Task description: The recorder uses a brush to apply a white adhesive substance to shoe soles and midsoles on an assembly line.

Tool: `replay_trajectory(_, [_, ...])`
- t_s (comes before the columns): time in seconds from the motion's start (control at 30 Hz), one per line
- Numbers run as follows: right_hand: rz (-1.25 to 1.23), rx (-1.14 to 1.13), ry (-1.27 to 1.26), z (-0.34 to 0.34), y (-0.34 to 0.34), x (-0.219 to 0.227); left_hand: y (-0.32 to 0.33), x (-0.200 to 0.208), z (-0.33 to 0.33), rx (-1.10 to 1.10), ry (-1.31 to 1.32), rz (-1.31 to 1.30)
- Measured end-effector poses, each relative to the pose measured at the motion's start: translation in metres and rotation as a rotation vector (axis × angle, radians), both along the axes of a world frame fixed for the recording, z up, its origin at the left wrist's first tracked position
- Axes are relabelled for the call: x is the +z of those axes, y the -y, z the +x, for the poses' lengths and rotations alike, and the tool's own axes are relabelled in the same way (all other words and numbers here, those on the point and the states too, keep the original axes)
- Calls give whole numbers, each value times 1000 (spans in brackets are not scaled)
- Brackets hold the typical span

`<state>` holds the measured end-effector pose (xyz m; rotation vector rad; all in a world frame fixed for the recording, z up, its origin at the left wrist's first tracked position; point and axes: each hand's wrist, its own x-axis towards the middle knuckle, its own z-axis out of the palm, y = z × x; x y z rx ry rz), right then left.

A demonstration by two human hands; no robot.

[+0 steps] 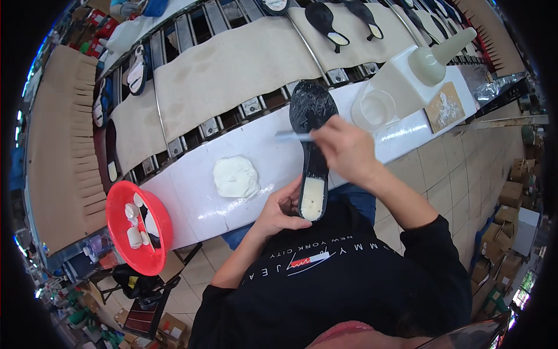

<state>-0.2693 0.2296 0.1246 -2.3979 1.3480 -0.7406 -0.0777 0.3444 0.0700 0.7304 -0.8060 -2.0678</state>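
A black shoe sole (314, 157) lies lengthwise over the table's near edge, its heel end toward me. My left hand (285, 208) grips its heel end, thumb beside a cream-coloured heel patch (313, 198). Whitish smears mark the broad forepart. Above the sole's middle, my right hand (347, 148) is closed around a slim, pale tool (292, 136), blurred by motion. One end of it sticks out to the left; the rest, and its exact kind, are hidden in my fingers. Left of the sole, a flat, round white pad (235, 176) rests on the table.
Beyond the white table (197, 203) runs a roller conveyor with a beige sheet (226, 64) and several black soles (322, 23). On the right stand a translucent tub (375, 109), a white bottle with a grey-green spout (430, 64) and a smeared cardboard piece (446, 109). A red basin (158, 232) sits left.
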Motion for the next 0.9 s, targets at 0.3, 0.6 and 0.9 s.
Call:
replay_trajectory(0.3, [3,-107,23,-14,-9,1,-4,-4,-5,30,-15,20])
replay_trajectory(0.6, [66,-137,37,-25,-31,6,-3,2,-9,54,13,49])
replay_trajectory(0.9, [123,-123,79,-31,-51,11,-1,-3,-13,76,29,-5])
